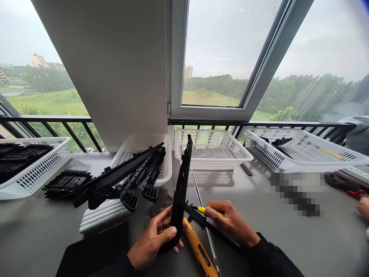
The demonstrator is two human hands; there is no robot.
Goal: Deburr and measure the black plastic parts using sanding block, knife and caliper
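Observation:
My left hand [157, 236] is closed around the lower end of a long black plastic trim piece [182, 181], which stands tilted upward. In my right hand [230, 221] is a slim yellow-handled tool [203, 209]. Its dark tip is close to the trim piece's right edge; whether it touches cannot be made out. Below lies an orange-yellow tool [198, 246] with a dark slot, beside a metal ruler-like strip [211, 244]. Another long black piece [198, 217] lies under my right hand.
Several black trim pieces [129, 171] lean out of a white basket [168, 169] over a white block [103, 215]. More white baskets stand centrally [213, 164], at right [288, 167] and at left [43, 175]. Ribbed black parts [67, 182] lie nearby. Another person's hand [363, 207] shows at right.

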